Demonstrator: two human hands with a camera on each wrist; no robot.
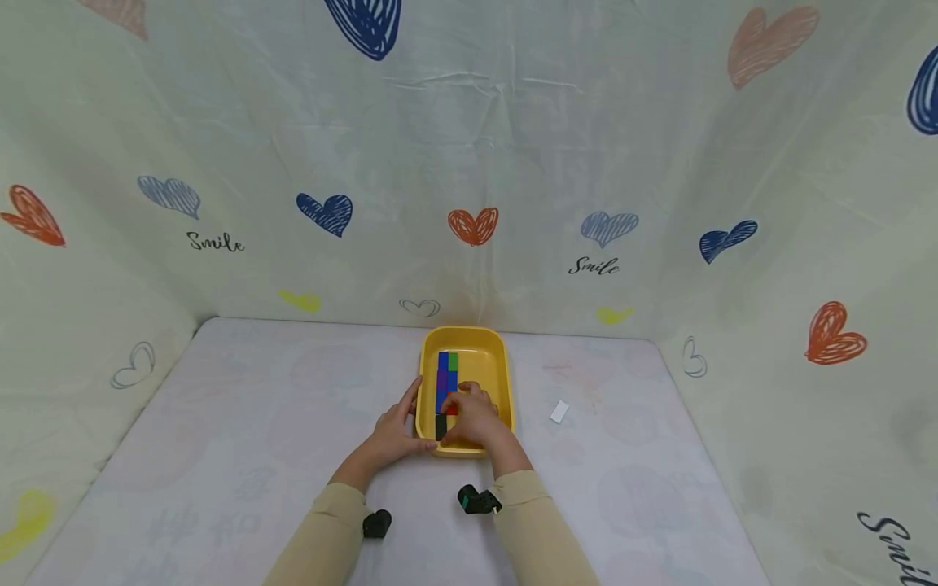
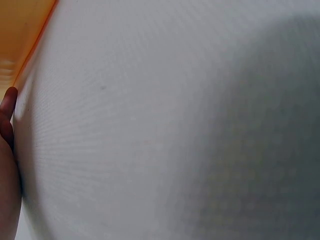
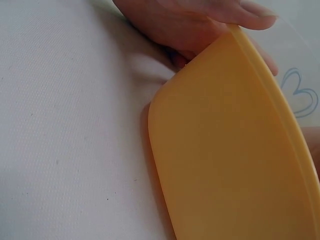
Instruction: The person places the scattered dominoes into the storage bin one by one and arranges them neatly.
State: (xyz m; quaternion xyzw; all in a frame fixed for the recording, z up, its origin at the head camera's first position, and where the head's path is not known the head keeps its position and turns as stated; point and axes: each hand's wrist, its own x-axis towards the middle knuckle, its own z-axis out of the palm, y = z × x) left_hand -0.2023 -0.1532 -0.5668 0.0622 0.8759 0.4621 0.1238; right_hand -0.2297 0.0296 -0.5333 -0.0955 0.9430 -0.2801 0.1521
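Observation:
A yellow tray [image 1: 501, 366] stands on the table. My left hand [image 1: 388, 439] holds its near left corner, fingers along the left side and thumb at the front rim. In the right wrist view, that hand's thumb [image 3: 255, 20] crosses the rim. My right hand [image 1: 476, 419] reaches inside the tray with curled fingers, its thumb and index finger around a black block [image 1: 440, 427]. Beyond it, blue blocks [image 1: 443, 360], a green block [image 1: 453, 361], a purple block [image 1: 442, 381] and a partly hidden red block [image 1: 452, 411] lie in two columns.
A small white piece [image 1: 559, 412] lies on the table [image 1: 623, 488] right of the tray. Black wrist devices [image 1: 377, 524] sit at both sleeves. A curtain with printed hearts [image 1: 473, 226] hangs behind the table and at both sides.

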